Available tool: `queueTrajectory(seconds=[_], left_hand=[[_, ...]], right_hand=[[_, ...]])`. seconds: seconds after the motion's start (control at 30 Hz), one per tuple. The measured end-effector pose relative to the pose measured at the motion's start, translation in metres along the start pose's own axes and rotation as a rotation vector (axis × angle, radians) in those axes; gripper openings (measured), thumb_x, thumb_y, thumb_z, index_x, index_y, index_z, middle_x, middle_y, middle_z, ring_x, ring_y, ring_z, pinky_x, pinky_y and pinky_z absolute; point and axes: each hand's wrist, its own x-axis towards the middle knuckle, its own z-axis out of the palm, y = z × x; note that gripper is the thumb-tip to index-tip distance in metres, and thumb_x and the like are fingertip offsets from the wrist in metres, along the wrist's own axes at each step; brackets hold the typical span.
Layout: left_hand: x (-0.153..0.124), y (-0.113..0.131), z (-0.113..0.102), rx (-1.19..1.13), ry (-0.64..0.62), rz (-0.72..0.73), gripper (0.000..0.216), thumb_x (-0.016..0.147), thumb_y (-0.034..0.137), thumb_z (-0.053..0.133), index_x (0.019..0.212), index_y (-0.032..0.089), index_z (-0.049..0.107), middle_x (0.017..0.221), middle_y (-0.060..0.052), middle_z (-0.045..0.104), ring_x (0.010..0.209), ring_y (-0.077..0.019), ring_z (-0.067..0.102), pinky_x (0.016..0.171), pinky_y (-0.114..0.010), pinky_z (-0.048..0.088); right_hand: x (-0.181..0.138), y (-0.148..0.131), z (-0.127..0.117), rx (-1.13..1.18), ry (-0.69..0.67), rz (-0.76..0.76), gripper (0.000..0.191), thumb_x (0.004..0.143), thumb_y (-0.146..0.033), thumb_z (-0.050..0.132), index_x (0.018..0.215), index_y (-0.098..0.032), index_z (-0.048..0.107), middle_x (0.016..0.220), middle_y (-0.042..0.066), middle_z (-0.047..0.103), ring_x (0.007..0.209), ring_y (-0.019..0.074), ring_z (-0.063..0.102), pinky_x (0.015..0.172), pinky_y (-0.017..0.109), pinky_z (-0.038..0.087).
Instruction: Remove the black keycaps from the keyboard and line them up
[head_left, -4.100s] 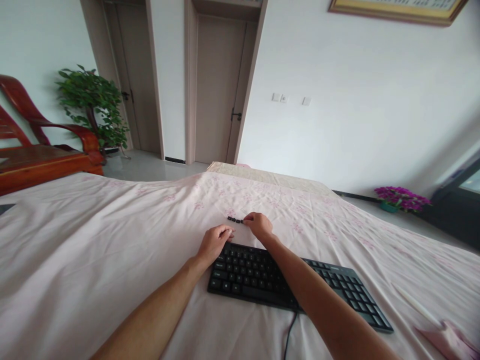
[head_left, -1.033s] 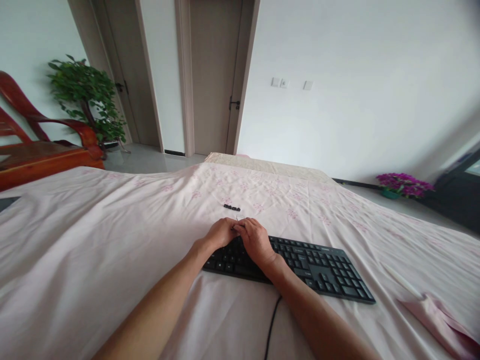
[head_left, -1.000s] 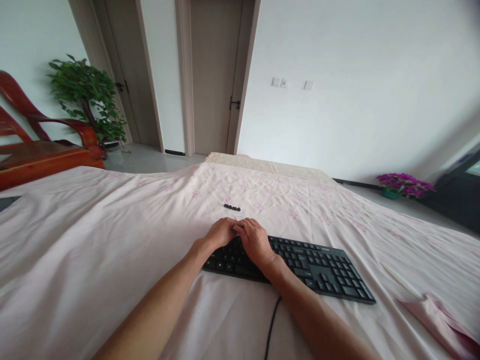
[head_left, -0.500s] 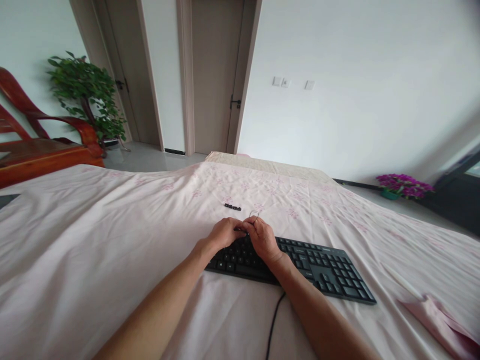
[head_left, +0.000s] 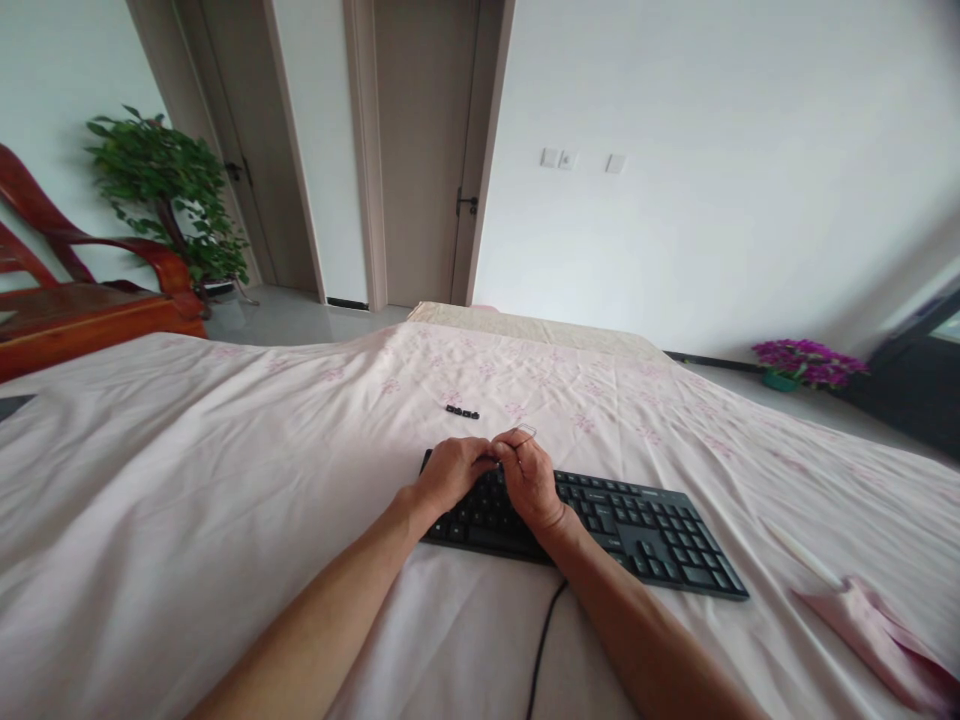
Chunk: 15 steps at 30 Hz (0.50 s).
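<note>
A black keyboard (head_left: 652, 540) lies on the pale pink cloth, both my hands over its left half. My right hand (head_left: 531, 480) is closed around a wire keycap puller (head_left: 527, 430), whose thin loop sticks out past the knuckles. My left hand (head_left: 454, 472) is pinched, its fingertips meeting those of my right hand above the keys. Whatever sits between the left fingers is too small and hidden to make out. Just beyond the hands, several loose black keycaps (head_left: 463, 411) lie in a short row on the cloth.
The keyboard's cable (head_left: 546, 640) runs toward me between my forearms. A pink cloth (head_left: 874, 630) and a pale stick (head_left: 806, 555) lie to the right. The wrinkled, flowered cover (head_left: 300, 450) spreads all around. A wooden chair (head_left: 97, 320) stands at far left.
My hands have lifted slightly and my right hand has turned, so the puller's wire loop now points more to the right. The view has shifted a little. The keycap row stays put.
</note>
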Motion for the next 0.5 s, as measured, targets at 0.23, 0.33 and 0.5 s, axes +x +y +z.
queueTrajectory(seconds=[0.23,0.33,0.5], left_hand=[[0.006,-0.012,0.003,-0.307,0.103,-0.055,0.019,0.074,0.012,0.058,0.089,0.019,0.067,0.085,-0.001,0.07,0.08,-0.0146,0.065,0.077,-0.025,0.05],[0.008,-0.017,0.005,-0.458,0.124,-0.123,0.028,0.07,0.008,0.059,0.095,0.017,0.066,0.088,-0.004,0.071,0.082,-0.015,0.066,0.08,-0.027,0.052],[0.011,-0.019,0.004,-0.516,0.156,-0.174,0.03,0.07,0.011,0.064,0.099,0.015,0.066,0.089,-0.006,0.071,0.085,-0.0163,0.067,0.084,-0.031,0.052]], right_hand=[[0.004,-0.004,-0.003,-0.027,-0.028,-0.054,0.02,0.093,-0.022,0.044,0.091,-0.022,0.064,0.087,0.004,0.065,0.084,0.0171,0.057,0.081,0.034,0.046],[0.004,-0.004,-0.005,-0.04,0.02,-0.057,0.023,0.094,-0.02,0.042,0.103,-0.024,0.063,0.092,0.004,0.064,0.089,0.018,0.056,0.084,0.035,0.045],[0.006,0.0,-0.004,-0.154,0.009,-0.015,0.03,0.095,-0.02,0.037,0.113,-0.022,0.06,0.089,0.006,0.061,0.087,0.0184,0.055,0.08,0.032,0.046]])
